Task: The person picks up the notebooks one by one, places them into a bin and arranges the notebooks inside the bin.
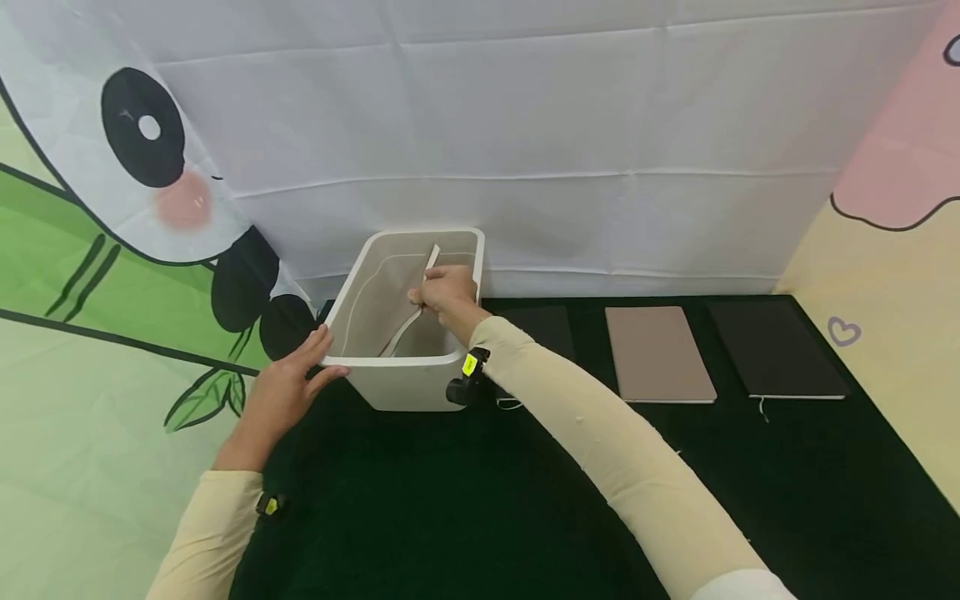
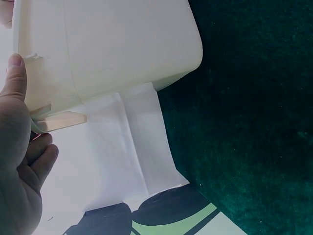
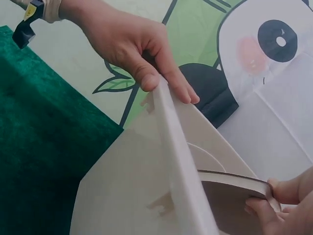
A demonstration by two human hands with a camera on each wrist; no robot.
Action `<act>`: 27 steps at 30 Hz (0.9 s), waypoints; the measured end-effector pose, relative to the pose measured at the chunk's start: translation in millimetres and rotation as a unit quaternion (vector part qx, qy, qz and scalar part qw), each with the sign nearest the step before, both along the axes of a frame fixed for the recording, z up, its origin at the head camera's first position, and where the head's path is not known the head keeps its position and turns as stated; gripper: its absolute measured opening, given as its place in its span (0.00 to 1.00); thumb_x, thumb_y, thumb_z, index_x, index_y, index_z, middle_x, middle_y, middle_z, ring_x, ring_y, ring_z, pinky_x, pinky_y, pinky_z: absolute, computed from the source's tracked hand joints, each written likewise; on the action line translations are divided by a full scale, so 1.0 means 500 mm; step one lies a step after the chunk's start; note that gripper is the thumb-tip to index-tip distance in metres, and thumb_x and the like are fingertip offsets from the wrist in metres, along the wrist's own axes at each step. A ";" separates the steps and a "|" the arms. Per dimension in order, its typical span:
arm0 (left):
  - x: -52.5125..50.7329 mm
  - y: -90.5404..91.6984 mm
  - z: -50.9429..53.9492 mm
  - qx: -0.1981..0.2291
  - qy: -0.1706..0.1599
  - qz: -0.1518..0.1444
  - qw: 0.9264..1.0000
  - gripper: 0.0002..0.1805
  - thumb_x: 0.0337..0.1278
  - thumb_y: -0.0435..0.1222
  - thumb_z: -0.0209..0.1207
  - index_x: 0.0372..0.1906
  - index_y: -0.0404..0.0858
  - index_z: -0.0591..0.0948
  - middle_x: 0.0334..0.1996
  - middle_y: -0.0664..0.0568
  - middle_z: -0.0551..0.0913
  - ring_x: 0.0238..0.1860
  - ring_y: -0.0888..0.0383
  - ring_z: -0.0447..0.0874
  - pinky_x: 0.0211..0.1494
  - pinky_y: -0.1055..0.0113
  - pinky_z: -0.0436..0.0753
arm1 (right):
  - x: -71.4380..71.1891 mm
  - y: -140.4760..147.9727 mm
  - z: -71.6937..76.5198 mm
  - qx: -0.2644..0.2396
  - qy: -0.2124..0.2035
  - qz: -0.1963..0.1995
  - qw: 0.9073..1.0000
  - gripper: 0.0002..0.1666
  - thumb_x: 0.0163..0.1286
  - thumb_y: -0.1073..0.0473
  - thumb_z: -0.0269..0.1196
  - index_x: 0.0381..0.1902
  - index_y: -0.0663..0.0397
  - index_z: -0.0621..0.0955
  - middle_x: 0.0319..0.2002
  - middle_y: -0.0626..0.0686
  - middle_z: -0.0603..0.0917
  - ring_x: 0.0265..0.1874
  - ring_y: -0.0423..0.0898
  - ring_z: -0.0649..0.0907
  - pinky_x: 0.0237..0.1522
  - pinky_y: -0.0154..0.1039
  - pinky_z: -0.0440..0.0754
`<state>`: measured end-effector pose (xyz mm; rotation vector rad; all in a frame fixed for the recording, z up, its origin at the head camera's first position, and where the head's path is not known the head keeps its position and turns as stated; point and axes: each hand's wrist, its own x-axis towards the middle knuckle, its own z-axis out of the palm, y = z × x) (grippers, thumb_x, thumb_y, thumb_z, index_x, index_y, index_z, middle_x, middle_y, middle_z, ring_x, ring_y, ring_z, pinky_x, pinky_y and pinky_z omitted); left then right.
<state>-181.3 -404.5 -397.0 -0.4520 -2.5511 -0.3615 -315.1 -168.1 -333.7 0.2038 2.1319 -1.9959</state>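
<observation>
A cream bin (image 1: pixel 403 385) stands near the wall. My left hand (image 1: pixel 281 396) grips its front left corner, thumb at the front rim and fingers along the left side. Inside the bin, my right hand (image 1: pixel 450 296) pinches the edge of a thin, bent notebook (image 1: pixel 403 330), tilted and seen nearly edge-on. The right wrist view shows thumb and fingers on the notebook's end (image 3: pixel 234 179), beside a dark inner face. The left wrist view has my left hand (image 2: pixel 22 161) at the bin's rim.
Right of the bin, a black notebook (image 1: pixel 543 327) is partly covered by my right forearm. Farther right on the dark green tabletop (image 1: pixel 420 500) lie a pinkish-beige notebook (image 1: pixel 658 354) and another black notebook (image 1: pixel 776 350) with a ribbon. A white cloth wall (image 1: pixel 555 125) rises behind.
</observation>
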 end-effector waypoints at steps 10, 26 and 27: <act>-0.002 -0.002 -0.001 0.006 -0.005 0.000 1.000 0.35 0.55 0.37 0.72 0.69 0.32 0.76 0.69 0.38 0.74 0.63 0.35 0.79 0.48 0.39 0.84 | 0.007 -0.014 -0.007 0.059 0.042 -0.027 0.997 0.18 0.68 0.68 0.65 0.52 0.49 0.89 0.49 0.51 0.90 0.44 0.47 0.88 0.45 0.39 0.87; -0.010 -0.006 -0.002 0.007 -0.013 0.006 1.000 0.37 0.56 0.39 0.72 0.71 0.35 0.74 0.70 0.39 0.73 0.63 0.35 0.78 0.50 0.38 0.83 | -0.028 0.148 0.041 -0.143 -0.043 0.115 0.982 0.27 0.72 0.70 0.62 0.68 0.63 0.76 0.65 0.65 0.77 0.59 0.60 0.84 0.54 0.43 0.86; -0.010 -0.006 -0.002 0.006 -0.012 0.006 1.000 0.36 0.57 0.39 0.72 0.70 0.34 0.75 0.70 0.39 0.73 0.63 0.35 0.78 0.50 0.38 0.83 | -0.031 0.165 0.043 -0.143 -0.044 0.121 0.981 0.27 0.73 0.70 0.62 0.69 0.63 0.75 0.66 0.64 0.77 0.60 0.60 0.83 0.55 0.44 0.85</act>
